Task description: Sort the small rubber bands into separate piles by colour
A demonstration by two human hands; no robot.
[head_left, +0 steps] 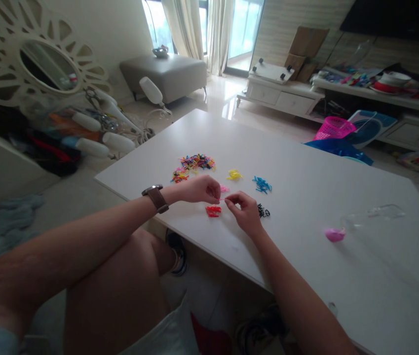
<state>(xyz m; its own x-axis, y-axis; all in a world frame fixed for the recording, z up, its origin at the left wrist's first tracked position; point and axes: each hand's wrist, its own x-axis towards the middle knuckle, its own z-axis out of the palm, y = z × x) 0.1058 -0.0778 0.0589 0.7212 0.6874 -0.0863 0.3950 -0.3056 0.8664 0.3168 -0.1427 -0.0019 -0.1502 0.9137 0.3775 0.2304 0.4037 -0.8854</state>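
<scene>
My left hand (209, 190), with a watch on its wrist, and my right hand (243, 209) meet over the near part of the white table (305, 192). Each pinches one end of a thin pink rubber band (221, 199), stretched in the narrow gap between the fingertips. Just beyond lies a small pink pile (224, 189), partly covered by my left hand. A red pile (213, 211) sits below the fingers, and black bands (263, 211) show beside my right hand. Farther back are yellow bands (235, 174), blue bands (261, 184) and a large mixed-colour heap (198, 161).
On the table's right side lie a pink object (335, 234) and a clear plastic container (375, 214). A pink basket (333, 128) stands past the far edge. White lamp shades (118, 143) are close to the left edge, with a grey ottoman (165, 76) behind.
</scene>
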